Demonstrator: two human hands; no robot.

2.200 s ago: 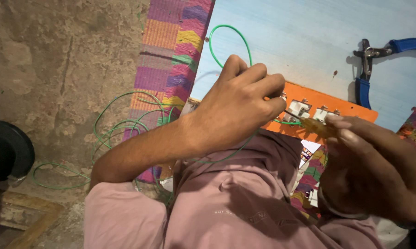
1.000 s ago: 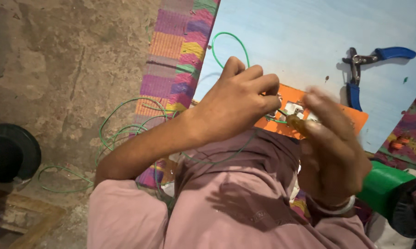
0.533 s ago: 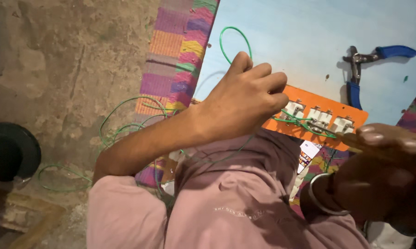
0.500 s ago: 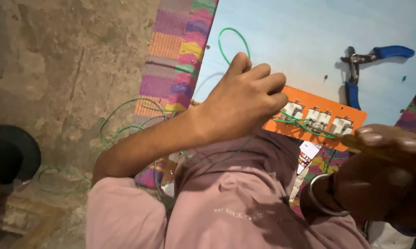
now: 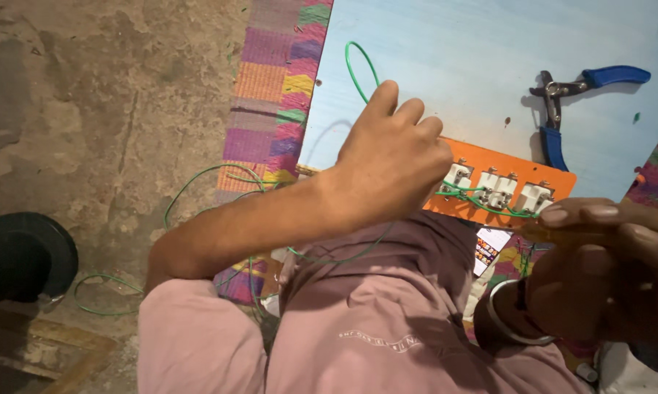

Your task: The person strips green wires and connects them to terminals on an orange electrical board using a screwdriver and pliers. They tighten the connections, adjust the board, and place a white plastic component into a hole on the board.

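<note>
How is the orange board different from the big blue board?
The orange board is small with white switches wired in green; the blue board is large and mostly bare. The left hand rests on the orange one; blue-handled pliers lie on the blue one. Both are flat.

The switch plate (image 5: 515, 171) is bright orange and carries white switch bodies (image 5: 496, 188), with thin green wire (image 5: 358, 69) looping over the pale blue board (image 5: 453, 58) beneath it. The pliers (image 5: 562, 109) have blue handles and dark grey metal jaws, and the woven mat (image 5: 270, 109) runs in bands of purple, orange, yellow, green and pink (the colours look somewhat faded). The trousers (image 5: 358, 321) are dusty pink, the floor (image 5: 103, 95) is mottled brown-grey, and a round black object (image 5: 26, 255) sits at the left edge.
</note>
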